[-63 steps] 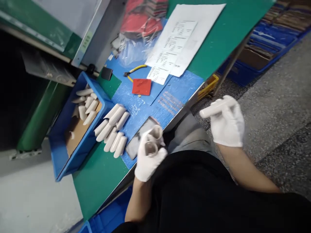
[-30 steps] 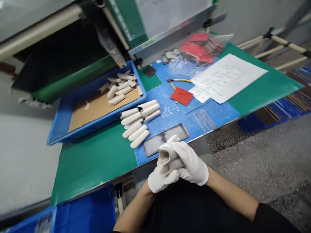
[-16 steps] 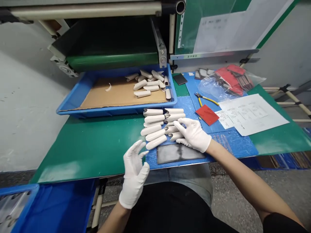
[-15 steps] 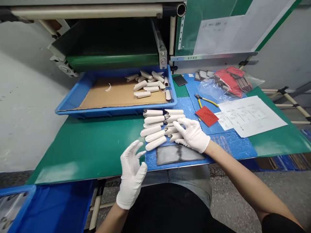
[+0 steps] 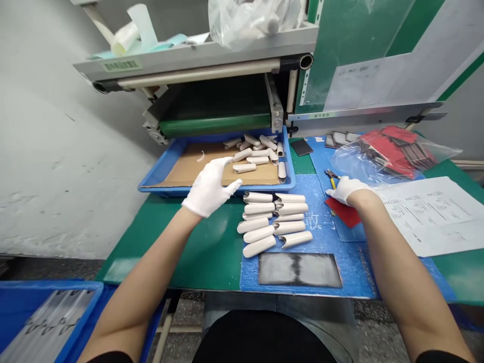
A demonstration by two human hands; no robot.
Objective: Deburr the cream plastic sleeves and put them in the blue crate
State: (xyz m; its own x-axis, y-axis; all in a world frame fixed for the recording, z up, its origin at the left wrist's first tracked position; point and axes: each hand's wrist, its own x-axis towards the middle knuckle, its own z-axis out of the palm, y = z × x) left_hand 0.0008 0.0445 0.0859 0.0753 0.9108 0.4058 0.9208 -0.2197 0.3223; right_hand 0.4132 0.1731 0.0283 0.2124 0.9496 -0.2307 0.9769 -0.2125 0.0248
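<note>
My left hand point(image 5: 212, 186), in a white glove, is held over the front of the blue tray point(image 5: 166, 190), fingers stretched and thumb apart, holding nothing. Close to its fingertips are loose whitish, curved, hollow pieces point(image 5: 245, 168) on the tray's cardboard. To the right, my gloved right hand point(image 5: 348, 190) closes on the yellow-handled cutting pliers point(image 5: 333, 177); their jaws show beyond the fingers and the grip is partly hidden. Just below that hand is a red square sheet point(image 5: 343, 213). Two columns of similar whitish pieces point(image 5: 259, 234) lie between my hands.
A grey-black rectangular pad point(image 5: 300, 269) lies at the table's front. Papers point(image 5: 434, 212) and a clear bag of red and dark pieces point(image 5: 397, 151) are on the right. A green conveyor end point(image 5: 219, 124) overhangs the tray. Another blue bin point(image 5: 81, 322) stands lower left.
My right hand has left the rows of pieces and moved right onto the pliers. My left hand has gone forward to the tray. The view has tilted up, showing a shelf above.
</note>
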